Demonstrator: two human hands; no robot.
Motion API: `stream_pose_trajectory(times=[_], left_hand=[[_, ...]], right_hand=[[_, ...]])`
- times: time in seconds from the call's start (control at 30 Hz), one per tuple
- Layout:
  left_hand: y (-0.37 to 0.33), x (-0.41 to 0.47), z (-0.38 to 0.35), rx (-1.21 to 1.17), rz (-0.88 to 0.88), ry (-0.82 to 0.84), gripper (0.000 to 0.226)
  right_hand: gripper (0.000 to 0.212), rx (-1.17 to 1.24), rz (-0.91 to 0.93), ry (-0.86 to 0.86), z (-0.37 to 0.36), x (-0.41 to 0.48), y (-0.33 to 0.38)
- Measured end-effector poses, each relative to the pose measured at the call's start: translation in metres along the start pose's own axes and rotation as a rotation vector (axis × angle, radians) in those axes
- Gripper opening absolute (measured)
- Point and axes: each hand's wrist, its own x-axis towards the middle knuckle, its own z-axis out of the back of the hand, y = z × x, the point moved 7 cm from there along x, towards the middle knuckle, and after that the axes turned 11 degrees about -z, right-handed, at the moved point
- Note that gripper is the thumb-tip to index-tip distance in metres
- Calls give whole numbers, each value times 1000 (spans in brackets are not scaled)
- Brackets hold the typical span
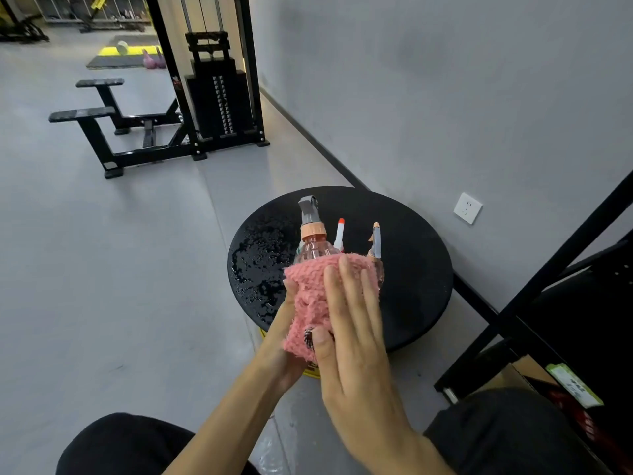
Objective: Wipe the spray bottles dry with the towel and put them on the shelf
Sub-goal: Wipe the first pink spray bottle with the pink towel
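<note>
1. clear pink plastic spray bottle (312, 246), grey trigger head, peach collar: upright, held over the table, lower body wrapped.
2. fluffy pink towel (315, 296): round that bottle's body, between both hands.
3. left hand (284, 341): beneath and left, fingers curled, clamped on the towel-wrapped bottle.
4. right hand (352, 337): fingers straight, together, pressed flat on the towel.
5. round black table (411, 269): water droplets (260, 262) on its left part.
6. white-nozzled red-tipped sprayer (339, 234) and grey-and-peach sprayer (376, 241): just behind the towel, bodies hidden.
7. black metal shelf (548, 303): far right.
</note>
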Motion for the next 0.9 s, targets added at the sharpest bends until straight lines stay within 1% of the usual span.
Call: stream_pose_trajectory(times=[0.03,0.1,0.17,0.2,0.27,0.33,0.4,0.5,0.57,0.63,0.67,0.77,0.87,0.9], left_hand=[[2,-1,-1,-2,4,17,77],[6,-3,0,-2,13,9,69],[6,-5,0,27,11,-10,68],[6,-5,-3,36,8,6,70],[9,-6,-7,47,11,40,75],[12,-6,-6,29,6,35,71],[9,-5,-4,-30,-14,9,70],[6,-2,3,-88,-7,-38,77],[5,-3,8,-58,-6,-53,82],[6,-3,9,-26,-16,-21,89],[8,-4,9,-7,-13,-6,88],[13,1,13,-1,-1,2,77],[7,8,23,24,-68,-32,54],[4,11,27,20,-83,-53,52]], right_hand=[[54,-69,23,-5,-1,2,2],[54,-163,46,-12,-1,10,4],[54,-193,44,-18,1,22,5],[54,-185,30,-17,3,29,4],[55,-147,-10,-4,6,40,0],[56,-123,-20,10,6,42,-2],[58,-109,-8,17,2,31,-2],[61,-41,-24,28,-4,11,-4],[62,33,-65,63,-7,9,-9],[63,163,-146,104,-8,19,-16],[64,226,-198,123,-9,27,-21],[67,308,-274,186,-11,45,-32],[71,318,-213,250,-21,43,-31],[74,309,-178,242,-24,40,-29]])
